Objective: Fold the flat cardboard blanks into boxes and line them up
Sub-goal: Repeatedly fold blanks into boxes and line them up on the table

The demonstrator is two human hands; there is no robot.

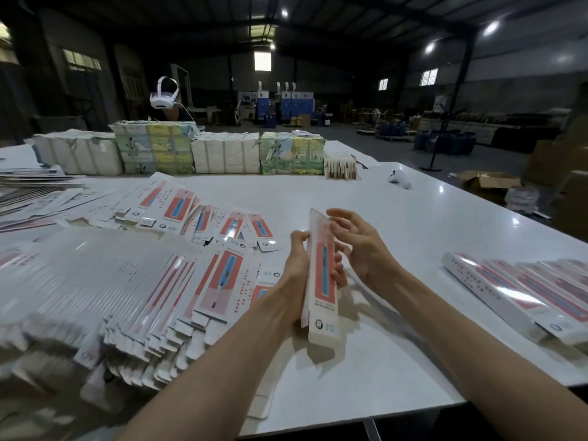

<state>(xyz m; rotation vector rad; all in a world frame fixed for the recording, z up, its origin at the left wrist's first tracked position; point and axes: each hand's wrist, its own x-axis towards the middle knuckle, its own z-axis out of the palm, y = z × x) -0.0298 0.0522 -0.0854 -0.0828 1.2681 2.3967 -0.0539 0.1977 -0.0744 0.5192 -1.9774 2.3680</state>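
box (323,281): long narrow carton, white with a red panel and a blue item printed on it; folded up into shape. held upright with a slight tilt above the near middle of the counter, between the two hands, lower end nearer the camera.
left hand (297,268): grasping the box from its left side at about mid-length; fingers (339,276) wrapped behind it, tips showing past its right edge.
right hand (362,246): just right of the box's upper half; fingers released, spread and loosely bent, holding nothing. whether a tip touches the box cannot be told.
flat blanks (127,281): large fanned pile on the left part of the counter, overlapping in rows, same red and blue print; near part blurred.
loose blanks (203,214): scattered face up beyond the pile, toward the middle.
finished boxes (525,291): row lying side by side at the right edge of the counter, touching one another, well apart from the hands.
counter (413,218): white, glossy, with spots of reflected light.
wrapped bundles (222,154): line along the far side; some plain white, some with green and yellow pictures.
brown stack (339,167): small, at the right end of the bundles.
white object (400,179): small, alone on the far right of the counter; kind unclear.
headset (164,95): white, behind the bundles.
open carton (486,183): brown, on the floor to the right of the counter.
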